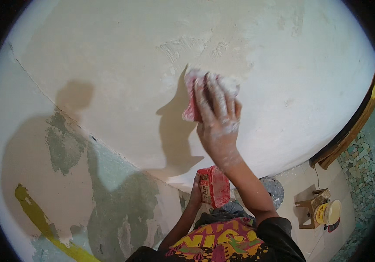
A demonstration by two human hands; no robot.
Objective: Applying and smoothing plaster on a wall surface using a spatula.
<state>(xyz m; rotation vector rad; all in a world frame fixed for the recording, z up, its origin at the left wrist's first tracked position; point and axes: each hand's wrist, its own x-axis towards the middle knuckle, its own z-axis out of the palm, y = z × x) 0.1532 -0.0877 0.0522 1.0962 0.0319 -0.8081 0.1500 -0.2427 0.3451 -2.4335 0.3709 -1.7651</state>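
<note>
My right hand (219, 114), dusted white, presses a red rectangular block (191, 99) flat against a pale plastered wall (122, 56), fingers spread over its back. Rough patches of fresh white filler sit just above and left of it. Lower down, close to my chest, my left hand (196, 191) grips a second red block-shaped thing (214, 187) with a printed face, held upright away from the wall.
The wall's lower left shows bare grey and beige patches (65, 148) and a yellow streak (34, 209). A wooden door frame (353, 126) runs at right. On the tiled floor stand a small wooden stool (308, 207) with a yellow tub (327, 213), and a round grey disc (274, 188).
</note>
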